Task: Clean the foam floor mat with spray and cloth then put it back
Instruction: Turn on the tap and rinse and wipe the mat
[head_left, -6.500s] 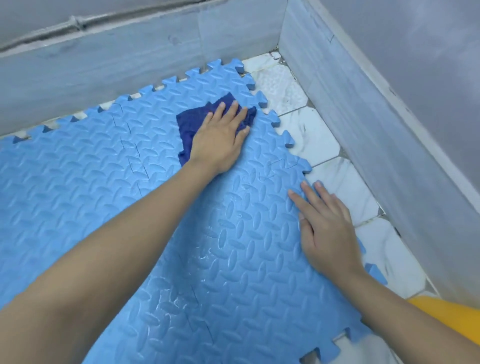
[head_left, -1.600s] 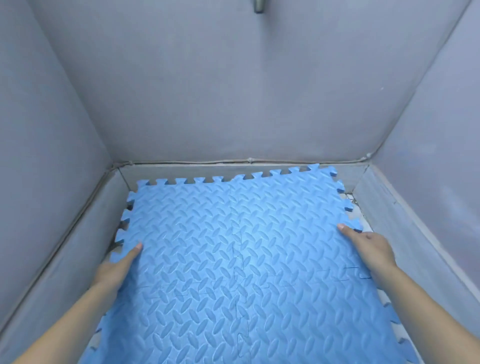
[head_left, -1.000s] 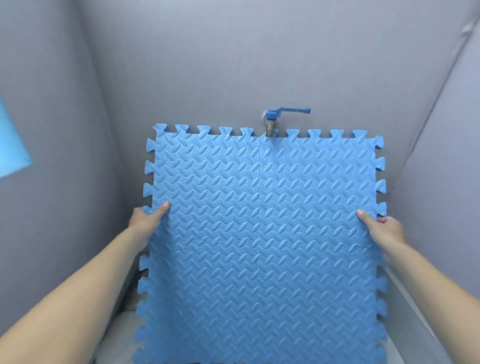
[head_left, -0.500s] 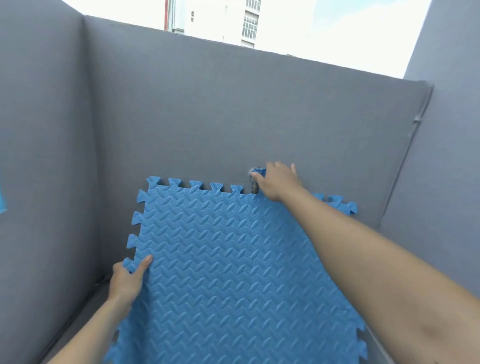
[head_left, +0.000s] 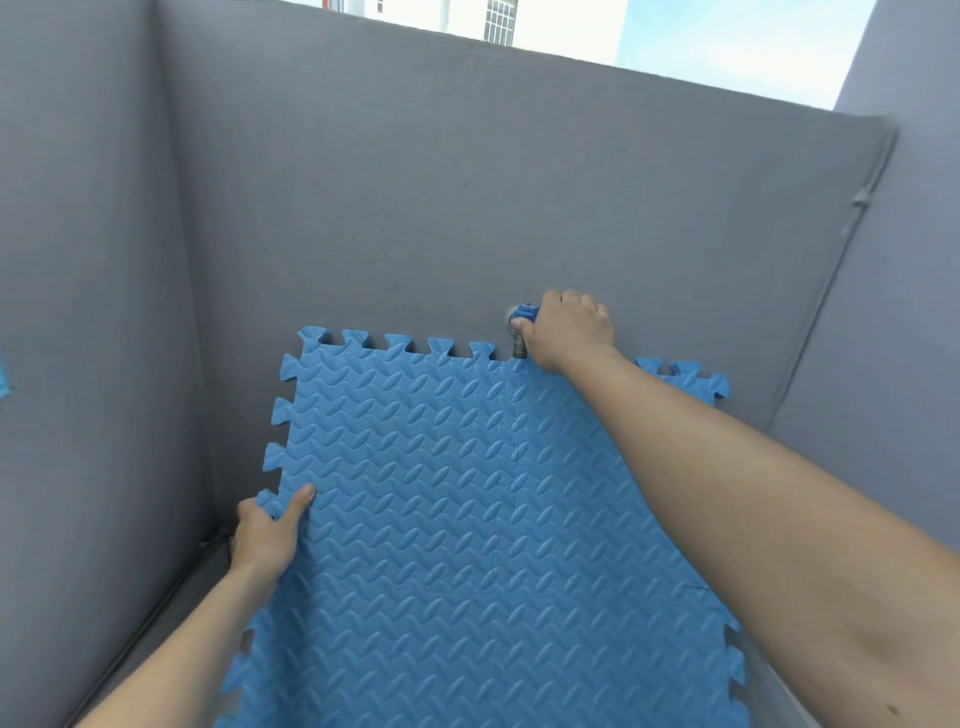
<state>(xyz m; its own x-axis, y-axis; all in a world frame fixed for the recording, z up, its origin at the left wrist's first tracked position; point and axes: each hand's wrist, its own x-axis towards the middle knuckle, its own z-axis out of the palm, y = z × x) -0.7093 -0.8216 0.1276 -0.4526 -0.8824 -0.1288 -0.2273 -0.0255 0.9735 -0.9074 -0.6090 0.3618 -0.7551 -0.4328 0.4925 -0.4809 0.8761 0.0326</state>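
The blue foam mat (head_left: 467, 545) was held upright against the grey wall (head_left: 415, 182), its left edge gripped by the left hand (head_left: 267, 535). The tap (head_left: 521, 332) at 12 o'clock was clasped by the right hand (head_left: 569, 332).

There is a single view, from a camera worn on the person's head. It faces forward and somewhat down into a corner of grey walls (head_left: 415, 208), with the top of the far wall and a strip of sky and buildings (head_left: 493, 21) along the upper edge. Both forearms reach in from the bottom of the frame, so the camera sits close, within arm's reach of the wall. The wide-angle lens bends the wall edges. The upright foam mat (head_left: 467, 519) fills the lower middle. No second view shares the scene.
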